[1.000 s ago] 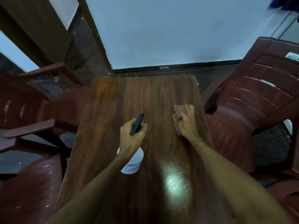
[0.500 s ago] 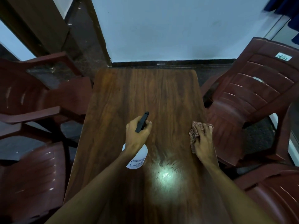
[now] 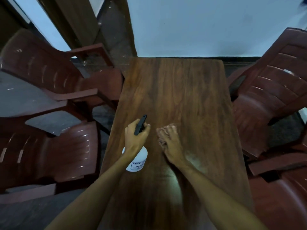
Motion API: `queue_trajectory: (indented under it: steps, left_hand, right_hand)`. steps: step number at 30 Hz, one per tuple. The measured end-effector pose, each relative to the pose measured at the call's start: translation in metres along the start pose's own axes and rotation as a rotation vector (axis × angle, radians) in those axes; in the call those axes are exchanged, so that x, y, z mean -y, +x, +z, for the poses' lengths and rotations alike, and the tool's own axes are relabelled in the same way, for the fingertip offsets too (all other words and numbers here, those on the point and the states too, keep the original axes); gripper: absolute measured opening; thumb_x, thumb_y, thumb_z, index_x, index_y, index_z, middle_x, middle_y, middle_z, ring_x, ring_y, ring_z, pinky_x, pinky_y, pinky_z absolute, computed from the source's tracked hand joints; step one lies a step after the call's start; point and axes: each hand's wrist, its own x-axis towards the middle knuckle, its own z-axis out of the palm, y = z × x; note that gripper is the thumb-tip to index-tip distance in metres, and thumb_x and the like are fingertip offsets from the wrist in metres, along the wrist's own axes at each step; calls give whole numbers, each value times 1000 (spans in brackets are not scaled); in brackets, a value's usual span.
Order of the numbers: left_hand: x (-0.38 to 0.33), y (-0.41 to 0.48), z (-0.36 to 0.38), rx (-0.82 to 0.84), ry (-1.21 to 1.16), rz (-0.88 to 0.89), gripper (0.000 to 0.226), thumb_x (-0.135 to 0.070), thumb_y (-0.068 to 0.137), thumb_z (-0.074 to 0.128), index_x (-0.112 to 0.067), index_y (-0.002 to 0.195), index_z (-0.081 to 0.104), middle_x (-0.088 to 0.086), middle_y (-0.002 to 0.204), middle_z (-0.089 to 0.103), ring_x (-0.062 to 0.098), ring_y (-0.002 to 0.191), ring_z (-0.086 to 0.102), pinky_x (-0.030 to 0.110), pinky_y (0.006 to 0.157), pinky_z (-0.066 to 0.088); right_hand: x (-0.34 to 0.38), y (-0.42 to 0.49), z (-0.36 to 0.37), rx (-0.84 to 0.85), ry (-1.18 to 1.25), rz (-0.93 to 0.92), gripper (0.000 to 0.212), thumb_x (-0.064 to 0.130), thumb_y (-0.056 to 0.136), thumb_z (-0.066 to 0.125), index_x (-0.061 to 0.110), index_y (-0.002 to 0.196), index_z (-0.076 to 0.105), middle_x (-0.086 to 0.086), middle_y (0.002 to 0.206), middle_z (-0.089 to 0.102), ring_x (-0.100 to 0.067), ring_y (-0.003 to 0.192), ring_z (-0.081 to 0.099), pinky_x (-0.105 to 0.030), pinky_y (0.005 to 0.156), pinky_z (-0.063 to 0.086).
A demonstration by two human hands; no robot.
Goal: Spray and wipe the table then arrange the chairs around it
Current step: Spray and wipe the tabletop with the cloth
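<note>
The table (image 3: 174, 90) stands end-on to the wall. Mid-table, the right hand (image 3: 172, 146) lies flat on the cloth (image 3: 163, 135), fingers straight, pressing it to the wood for wiping. Just beside it, the left hand (image 3: 134, 140) grips the bottle (image 3: 137, 161) by its neck, nozzle forward, likely ready for another spray. Chairs (image 3: 54, 77) sit askew on both sides, not yet arranged.

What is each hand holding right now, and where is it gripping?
The left hand grips the spray bottle at its neck, under the black trigger head. The right hand presses a cloth flat onto the table.
</note>
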Motion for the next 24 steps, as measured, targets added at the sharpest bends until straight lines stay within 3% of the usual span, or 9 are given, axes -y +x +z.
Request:
queue_trajectory:
  steps: [2,4,6,8,12,17,20,22,24]
  left_hand:
    - [16,0,-27,-19,-7,-22,19,-12,92,73,-8,77,64,15,66,63,12,56,51,35,56,46]
    - [35,-2,-61,-35,-3,-32,19,-14,92,73,-8,77,64,16,67,63,13,55,51,35,55,47]
    - [56,-1,-93,-47,-6,-35,18,-16,92,72,-9,78,64,16,67,63,17,55,53,40,56,51]
    - [71,-3,-116,-57,-27,-43,18,-17,92,71,-11,77,64,17,65,63,20,53,54,44,56,53]
    - [94,-12,-158,-43,-29,-54,25,-18,92,71,-17,70,59,7,57,58,14,50,50,43,55,52]
    - [106,-27,-188,-16,-38,-63,22,-18,93,72,-14,74,62,15,64,61,19,54,53,54,55,57]
    - [110,-37,-194,-5,-46,-56,20,-19,93,72,-13,76,63,17,64,62,23,54,56,54,53,56]
    - [108,-46,-194,-7,-39,-47,20,-19,93,72,-14,76,64,15,64,63,20,53,56,51,57,56]
    - [105,-55,-191,6,-37,-39,21,-20,93,71,-14,75,63,14,62,63,20,52,56,51,58,56]
  right_hand:
    - [31,-8,16,142,-7,-160,55,29,98,45,24,152,41,-11,165,19,-32,154,6,-42,125,11]
    - [52,-8,24,77,34,-78,56,41,96,40,23,149,47,-16,162,26,-36,153,12,-44,124,16]
    - [58,0,35,-85,48,99,51,33,96,49,20,145,51,-20,160,28,-41,151,14,-53,123,20]
    - [76,4,51,-60,4,173,54,18,94,52,19,148,48,-20,162,23,-42,152,9,-56,121,18]
    - [170,-12,110,179,-47,-177,60,17,96,46,25,155,35,-13,166,15,-35,154,0,-48,125,11]
    - [171,-42,106,174,-53,-115,67,34,91,24,18,155,35,-11,166,14,-31,155,0,-50,125,17]
    - [179,-62,113,118,-45,-9,58,26,100,42,23,157,30,-11,168,8,-33,154,-5,-54,122,22]
    - [205,-90,128,131,6,-105,58,28,103,43,28,158,24,-8,168,7,-32,155,-5,-54,122,20]
    - [220,-123,132,195,49,-259,57,41,105,32,24,159,23,-10,167,12,-32,155,1,-51,124,17]
